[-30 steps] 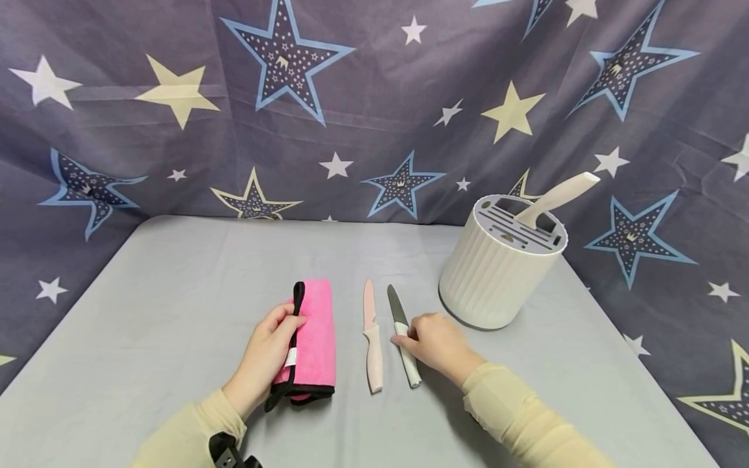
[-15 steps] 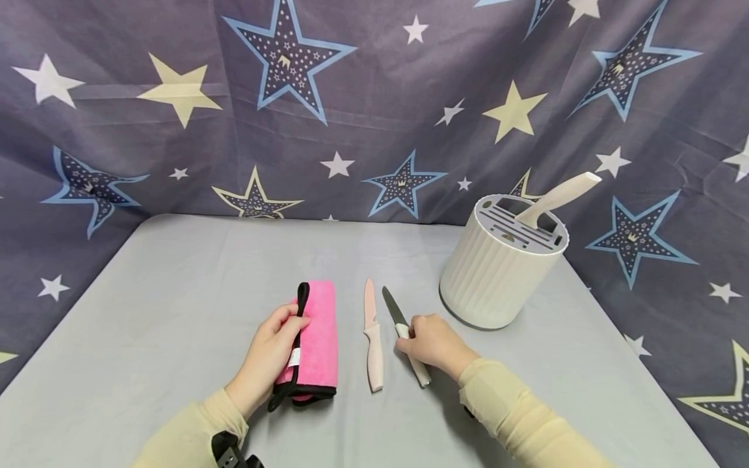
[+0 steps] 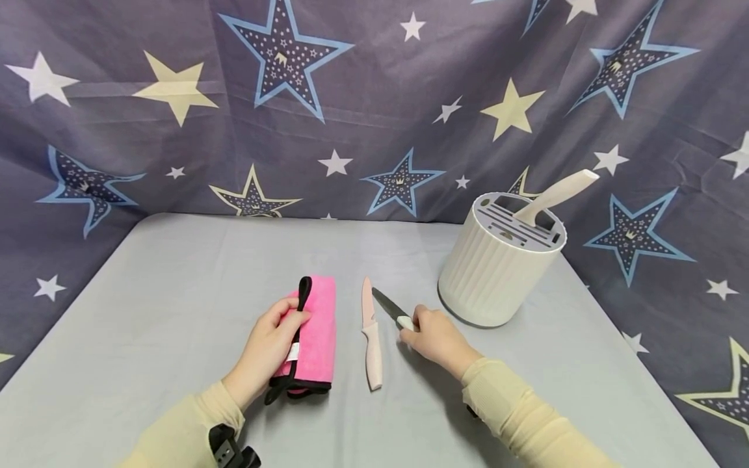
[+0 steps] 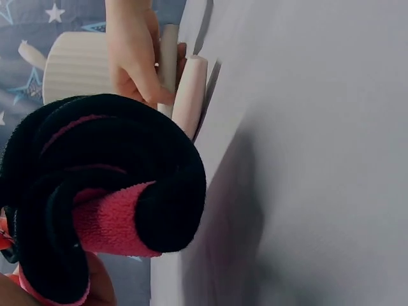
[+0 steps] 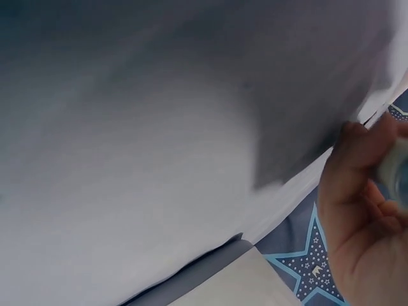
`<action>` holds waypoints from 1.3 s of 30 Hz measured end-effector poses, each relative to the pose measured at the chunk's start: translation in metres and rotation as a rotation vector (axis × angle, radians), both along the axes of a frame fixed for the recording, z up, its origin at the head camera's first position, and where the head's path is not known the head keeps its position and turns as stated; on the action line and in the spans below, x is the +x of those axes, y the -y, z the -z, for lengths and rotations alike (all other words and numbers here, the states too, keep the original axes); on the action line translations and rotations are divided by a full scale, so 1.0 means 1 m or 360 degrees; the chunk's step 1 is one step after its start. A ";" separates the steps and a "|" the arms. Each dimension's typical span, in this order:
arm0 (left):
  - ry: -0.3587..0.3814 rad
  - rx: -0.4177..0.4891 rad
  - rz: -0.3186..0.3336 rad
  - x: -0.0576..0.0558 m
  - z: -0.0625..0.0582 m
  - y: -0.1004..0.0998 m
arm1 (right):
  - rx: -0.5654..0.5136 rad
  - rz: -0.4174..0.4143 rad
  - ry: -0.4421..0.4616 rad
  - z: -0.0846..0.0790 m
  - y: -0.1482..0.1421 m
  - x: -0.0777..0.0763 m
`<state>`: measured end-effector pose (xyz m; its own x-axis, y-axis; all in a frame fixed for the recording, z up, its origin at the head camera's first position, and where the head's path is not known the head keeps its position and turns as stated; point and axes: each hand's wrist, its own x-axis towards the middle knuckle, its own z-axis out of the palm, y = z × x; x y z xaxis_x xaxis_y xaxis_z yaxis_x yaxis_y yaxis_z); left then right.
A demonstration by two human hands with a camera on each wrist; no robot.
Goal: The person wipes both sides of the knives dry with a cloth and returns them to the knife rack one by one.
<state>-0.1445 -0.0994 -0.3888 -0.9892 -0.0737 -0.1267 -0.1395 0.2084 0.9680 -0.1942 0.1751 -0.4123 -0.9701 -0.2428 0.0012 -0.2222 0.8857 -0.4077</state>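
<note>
My left hand [image 3: 262, 348] grips a rolled pink towel [image 3: 319, 331] with black edging and a black loop; its spiralled end [image 4: 108, 223] fills much of the left wrist view. With curled fingers my right hand [image 3: 443, 342] holds a dark-bladed knife [image 3: 389, 303] by its pale handle. That blade points up and left, its tip close to the second knife's blade. The handle's end [image 5: 398, 172] shows at the edge of the right wrist view. Between my hands a knife with a pink blade and cream-pink handle [image 3: 373, 357] lies on the table.
A ribbed white round knife block [image 3: 491, 276] stands at the right rear of the table [image 3: 193, 279]. One cream knife handle [image 3: 558, 195] slants out of its slotted top. Behind hangs a dark star-patterned curtain [image 3: 374, 97].
In my right hand the dark-bladed knife has turned, its tip swinging left toward the pink-bladed knife, and its handle is now mostly covered by the hand. The left hand keeps its hold on the towel.
</note>
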 end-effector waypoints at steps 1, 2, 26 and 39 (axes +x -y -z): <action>-0.0008 -0.0016 0.0003 0.000 -0.001 0.001 | -0.0004 -0.0002 -0.0024 0.000 0.000 0.000; -0.0024 -0.0036 0.0005 -0.001 -0.002 0.001 | -0.0009 -0.0002 -0.0050 -0.001 -0.001 0.000; -0.0481 -0.0672 0.0147 -0.009 -0.019 0.011 | -0.0094 -0.0123 -0.0375 -0.013 -0.001 0.016; -0.1000 -0.1206 0.0204 -0.008 -0.028 0.005 | -0.0070 -0.0217 -0.0572 -0.019 0.007 0.028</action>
